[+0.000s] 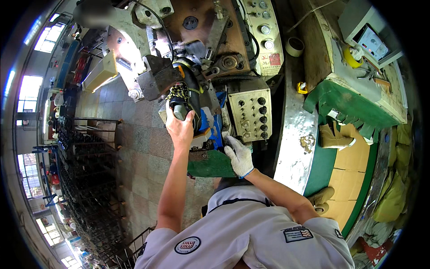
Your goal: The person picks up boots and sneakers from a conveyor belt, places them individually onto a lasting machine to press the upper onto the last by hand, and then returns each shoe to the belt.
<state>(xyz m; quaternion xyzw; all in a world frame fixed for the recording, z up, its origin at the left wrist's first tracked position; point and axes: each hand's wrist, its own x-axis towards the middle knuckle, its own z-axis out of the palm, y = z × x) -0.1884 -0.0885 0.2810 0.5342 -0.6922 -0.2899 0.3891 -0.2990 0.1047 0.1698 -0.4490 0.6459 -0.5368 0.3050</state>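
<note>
My bare left hand [180, 129] is closed round the grey toe of a black shoe [179, 95] with yellow-patterned laces. The shoe sits at the machine's working head [156, 76], its far end among the metal parts. On my right hand [239, 156] is a white knitted glove. This hand rests beside the blue machine part [217, 130], just above the green front panel [210, 163]. Its thumb and fingers are apart, with nothing visible between them. The fingertips are partly hard to make out against the machine.
A control box [251, 114] with black knobs stands right of the shoe, and a taller button panel [264, 40] is behind it. Tan boots [333, 136] lie on the green-edged bench at right. Dark racks [85, 179] stand across the floor at left.
</note>
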